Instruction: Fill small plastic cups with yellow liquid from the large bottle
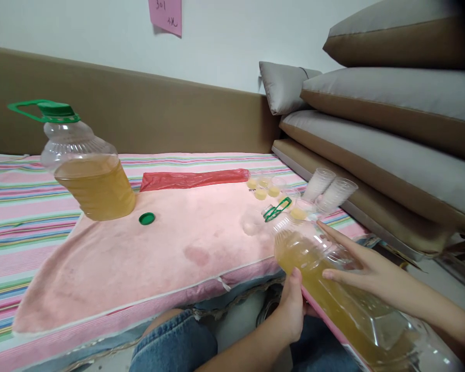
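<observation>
A big clear plastic bottle [333, 299] of yellow liquid lies tilted across my lap, its neck pointing away toward the cups. Near the neck a green carry ring [278, 209] hangs loose, and the mouth has no cap on it. My left hand [292, 310] grips the bottle from its left side, thumb on the wall. From the right, my right hand [351, 258] holds its upper side. Close to the mouth stands a clear plastic cup [251, 225]; whether liquid is flowing I cannot tell. Just behind are several small cups [260, 194] with yellow liquid in the bottom.
Another large bottle [96, 186] with a green cap stands at left. A loose green cap [146, 218] lies on the pink cloth [139, 263]. Behind are a red plastic bag [194, 180] and two stacks of clear cups [337, 194]. Grey-brown cushions [383, 139] are piled at right.
</observation>
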{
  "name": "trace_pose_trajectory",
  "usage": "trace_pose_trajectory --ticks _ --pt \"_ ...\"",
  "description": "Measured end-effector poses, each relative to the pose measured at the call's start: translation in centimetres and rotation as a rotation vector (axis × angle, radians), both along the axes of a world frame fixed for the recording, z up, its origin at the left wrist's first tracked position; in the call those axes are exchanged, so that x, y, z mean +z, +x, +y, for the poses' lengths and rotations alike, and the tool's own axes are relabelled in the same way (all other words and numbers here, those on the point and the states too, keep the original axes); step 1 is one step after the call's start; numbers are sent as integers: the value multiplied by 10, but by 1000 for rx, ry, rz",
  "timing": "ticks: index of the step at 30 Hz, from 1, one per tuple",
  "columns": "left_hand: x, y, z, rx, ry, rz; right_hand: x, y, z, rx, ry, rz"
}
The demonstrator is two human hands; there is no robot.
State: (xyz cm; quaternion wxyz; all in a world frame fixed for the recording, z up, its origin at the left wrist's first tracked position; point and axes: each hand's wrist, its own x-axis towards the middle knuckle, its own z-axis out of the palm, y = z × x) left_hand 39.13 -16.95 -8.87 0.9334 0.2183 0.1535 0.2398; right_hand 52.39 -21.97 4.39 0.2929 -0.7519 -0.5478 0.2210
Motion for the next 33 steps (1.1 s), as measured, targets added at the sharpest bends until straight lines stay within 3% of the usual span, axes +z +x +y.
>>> trace_pose_trajectory --ticks 15,23,33 --pt "7 -1 1 -48 53 58 14 -7 7 -55 -135 4" --pt "14 -3 3 -79 68 72 17 -7 9 -34 -107 9" --pt "15 -3 4 -114 68 77 18 2 8 -25 -233 -31"
